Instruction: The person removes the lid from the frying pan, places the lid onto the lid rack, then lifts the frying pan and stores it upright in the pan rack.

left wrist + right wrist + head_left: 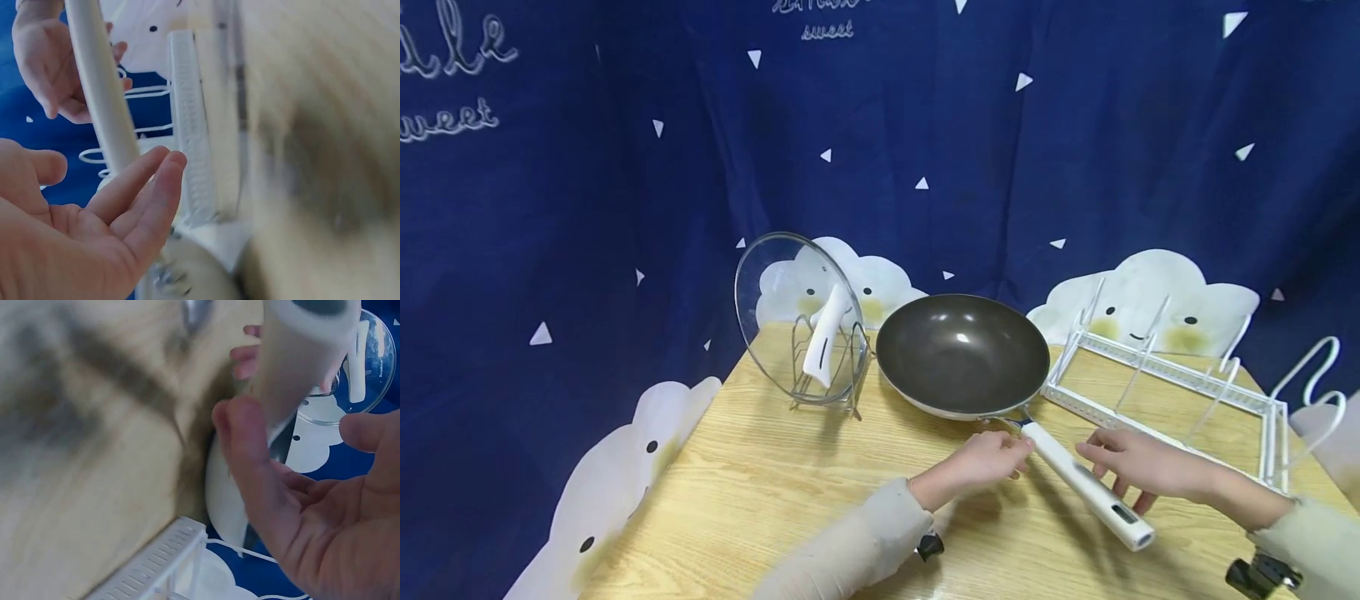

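Note:
A dark wok with a pale outside rests on the wooden table, its long white handle angled toward the front right. At the near end of the wok, my left hand is beside the handle, fingers loosely bent and palm turned up in the left wrist view. On the handle's other side, my right hand is held with its thumb and fingers apart. The right wrist view shows the handle end just beyond my right fingertips. Neither hand grips anything.
A glass lid with a white handle stands upright in a wire stand left of the wok. A white rack with upright wire dividers lies at the right. Behind hangs a dark blue curtain.

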Available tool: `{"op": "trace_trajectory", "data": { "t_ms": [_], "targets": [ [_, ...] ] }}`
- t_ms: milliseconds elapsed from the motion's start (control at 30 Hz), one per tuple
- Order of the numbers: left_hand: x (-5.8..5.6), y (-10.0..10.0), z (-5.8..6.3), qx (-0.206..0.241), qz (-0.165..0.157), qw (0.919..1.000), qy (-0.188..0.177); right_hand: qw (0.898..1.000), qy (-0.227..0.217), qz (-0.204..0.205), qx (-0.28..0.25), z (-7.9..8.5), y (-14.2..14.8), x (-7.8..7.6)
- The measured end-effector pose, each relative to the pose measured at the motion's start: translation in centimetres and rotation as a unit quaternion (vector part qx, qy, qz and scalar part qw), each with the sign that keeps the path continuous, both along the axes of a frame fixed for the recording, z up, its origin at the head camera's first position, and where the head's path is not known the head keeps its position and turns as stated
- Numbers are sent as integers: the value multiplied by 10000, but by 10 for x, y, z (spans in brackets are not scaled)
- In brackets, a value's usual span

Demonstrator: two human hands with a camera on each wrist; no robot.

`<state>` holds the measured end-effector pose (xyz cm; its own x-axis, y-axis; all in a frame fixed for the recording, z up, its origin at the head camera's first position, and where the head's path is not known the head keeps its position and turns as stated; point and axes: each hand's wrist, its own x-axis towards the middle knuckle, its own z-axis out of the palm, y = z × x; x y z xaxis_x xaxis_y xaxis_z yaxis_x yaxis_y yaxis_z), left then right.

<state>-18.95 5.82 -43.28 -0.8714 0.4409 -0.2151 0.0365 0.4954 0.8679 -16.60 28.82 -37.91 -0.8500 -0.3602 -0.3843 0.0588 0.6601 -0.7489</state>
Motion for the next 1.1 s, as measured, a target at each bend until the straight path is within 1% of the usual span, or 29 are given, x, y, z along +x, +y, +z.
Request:
{"op": "trace_trajectory", "data": {
  "t_ms": [67,167,200,267,400,433,500,533,600,633,700,733,767,833,867,900,1100],
  "targets": [
    [0,9,-6,455,148,9980,-415,9998,-138,88,-142,-4,3,5],
    [-3,21,-13,1130,403,9893,-825,9985,-313,240,-373,-10,4,12],
    [-4,25,-15,1284,450,9863,-932,9978,-362,282,-486,-13,4,14],
    [-4,30,-19,1563,555,9792,-1167,9957,-459,335,-734,-16,3,18],
    [-3,40,-27,2124,787,9580,-1761,9877,-719,419,-1323,-23,4,25],
    [-2,44,-29,2275,888,9509,-1899,9856,-757,438,-1448,-25,5,26],
    [-1,52,-31,2636,1154,9334,-2143,9802,-874,470,-1711,-28,6,28],
    [0,56,-32,2816,1309,9234,-2255,9775,-923,472,-1838,-29,6,29],
    [0,65,-33,3198,1669,9006,-2424,9724,-1001,457,-2058,-32,6,31],
    [-1,68,-33,3363,1853,8897,-2469,9696,-1050,450,-2162,-34,5,31],
    [-3,73,-34,3623,2174,8709,-2509,9646,-1132,422,-2343,-37,2,31],
    [-4,76,-34,3729,2323,8625,-2510,9623,-1167,392,-2425,-38,1,32],
    [-5,78,-34,3809,2428,8566,-2495,9607,-1206,354,-2475,-39,0,31],
    [-7,81,-35,3890,2595,8495,-2443,9585,-1282,280,-2533,-40,-2,32],
    [-7,82,-35,3916,2652,8471,-2422,9580,-1309,254,-2540,-40,-3,32],
    [-8,83,-35,3914,2688,8467,-2404,9577,-1327,238,-2540,-41,-3,32],
    [-9,85,-36,3788,2746,8543,-2264,9621,-1220,292,-2420,-41,-3,32]
  ]
}}
